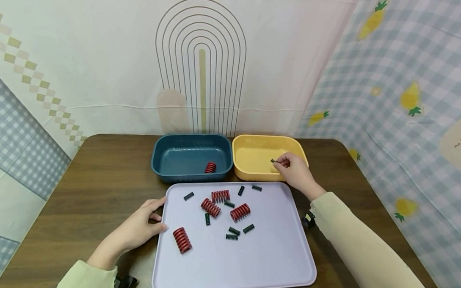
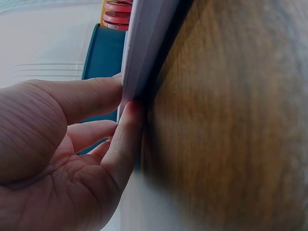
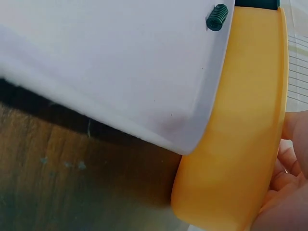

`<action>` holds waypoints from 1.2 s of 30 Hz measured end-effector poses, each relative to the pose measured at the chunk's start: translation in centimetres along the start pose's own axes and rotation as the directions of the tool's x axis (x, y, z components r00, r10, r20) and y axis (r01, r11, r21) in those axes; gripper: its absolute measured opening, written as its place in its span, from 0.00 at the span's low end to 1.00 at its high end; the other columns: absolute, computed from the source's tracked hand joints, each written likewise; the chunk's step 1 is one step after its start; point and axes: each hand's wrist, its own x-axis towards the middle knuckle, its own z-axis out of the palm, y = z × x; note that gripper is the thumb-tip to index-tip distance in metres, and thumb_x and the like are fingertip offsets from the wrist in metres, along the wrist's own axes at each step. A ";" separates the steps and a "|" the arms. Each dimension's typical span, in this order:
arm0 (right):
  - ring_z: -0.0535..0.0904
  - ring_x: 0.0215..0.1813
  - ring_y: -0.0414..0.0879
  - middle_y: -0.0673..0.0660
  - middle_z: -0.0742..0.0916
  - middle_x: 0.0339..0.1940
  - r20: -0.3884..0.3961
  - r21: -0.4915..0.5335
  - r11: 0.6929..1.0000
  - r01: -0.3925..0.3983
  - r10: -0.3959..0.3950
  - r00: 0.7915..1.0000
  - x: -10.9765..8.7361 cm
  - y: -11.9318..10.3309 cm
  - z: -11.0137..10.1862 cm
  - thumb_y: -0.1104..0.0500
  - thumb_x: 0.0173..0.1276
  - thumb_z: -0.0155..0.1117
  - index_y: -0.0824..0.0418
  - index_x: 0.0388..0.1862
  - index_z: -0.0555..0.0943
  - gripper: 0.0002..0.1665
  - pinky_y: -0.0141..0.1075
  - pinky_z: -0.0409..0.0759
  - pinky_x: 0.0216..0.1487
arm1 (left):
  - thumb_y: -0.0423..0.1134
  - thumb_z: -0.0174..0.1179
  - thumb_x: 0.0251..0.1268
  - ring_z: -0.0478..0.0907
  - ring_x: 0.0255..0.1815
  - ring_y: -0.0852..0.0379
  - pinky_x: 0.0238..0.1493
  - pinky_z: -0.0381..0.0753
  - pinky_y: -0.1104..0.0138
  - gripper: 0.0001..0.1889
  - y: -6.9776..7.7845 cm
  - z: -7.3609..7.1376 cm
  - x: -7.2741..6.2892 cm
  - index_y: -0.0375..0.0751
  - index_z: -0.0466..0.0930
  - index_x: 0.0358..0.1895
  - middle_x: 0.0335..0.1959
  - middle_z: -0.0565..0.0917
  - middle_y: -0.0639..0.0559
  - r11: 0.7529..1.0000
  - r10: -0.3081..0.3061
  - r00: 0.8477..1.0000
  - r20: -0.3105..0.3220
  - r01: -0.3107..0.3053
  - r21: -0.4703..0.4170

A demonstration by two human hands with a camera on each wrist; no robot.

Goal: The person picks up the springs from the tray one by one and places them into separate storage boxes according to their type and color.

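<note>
My right hand (image 1: 293, 170) is over the yellow bin (image 1: 250, 175) and pinches a small dark green spring (image 1: 274, 160) between thumb and fingertips. In the right wrist view that hand (image 3: 288, 178) shows partly behind the bin wall, and the held spring is hidden. At the left edge of the pale lilac tray (image 1: 272, 252), my left hand (image 1: 142, 225) grips the rim between thumb and fingers, as the left wrist view also shows. Large red springs, one of them a red spring (image 1: 182, 240) near the left hand, lie on the tray among several small dark green springs (image 1: 248, 228).
Behind the tray, a dark blue bin (image 1: 170, 178) stands left of the yellow one, with a red spring (image 1: 210, 167) inside. All rest on a brown wooden table (image 1: 102, 178). A patterned cloth (image 1: 109, 63) hangs behind the table and at both sides.
</note>
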 end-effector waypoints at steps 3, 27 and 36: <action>0.76 0.38 0.49 0.55 0.82 0.35 -0.002 -0.005 1.000 -0.001 0.001 1.000 -0.1 0.0 0.0 0.52 0.69 0.63 0.58 0.38 0.80 0.10 0.41 0.75 0.38 | 0.30 0.66 0.59 0.75 0.48 0.52 0.44 0.76 0.69 0.39 0.0 0.0 0.1 0.33 0.57 0.74 0.63 0.66 0.40 1.000 -0.002 1.000 -0.002 0.002 0.004; 0.79 0.45 0.47 0.56 0.84 0.47 0.059 0.142 0.977 0.158 -0.168 0.984 -2.7 -2.5 -1.2 0.49 0.65 0.68 0.63 0.51 0.81 0.22 0.45 0.77 0.47 | 0.31 0.66 0.60 0.74 0.49 0.51 0.44 0.76 0.69 0.39 -0.1 0.0 0.1 0.33 0.57 0.73 0.64 0.66 0.40 1.000 0.001 1.000 -0.001 -0.001 0.012; 0.78 0.42 0.46 0.54 0.84 0.44 0.207 0.234 0.959 0.158 -0.208 0.956 -4.9 -4.1 0.0 0.47 0.61 0.71 0.54 0.48 0.84 0.19 0.46 0.77 0.44 | 0.31 0.66 0.59 0.74 0.48 0.52 0.44 0.76 0.69 0.39 -0.1 0.1 0.2 0.33 0.58 0.73 0.64 0.66 0.40 1.000 0.000 1.000 -0.005 0.000 0.023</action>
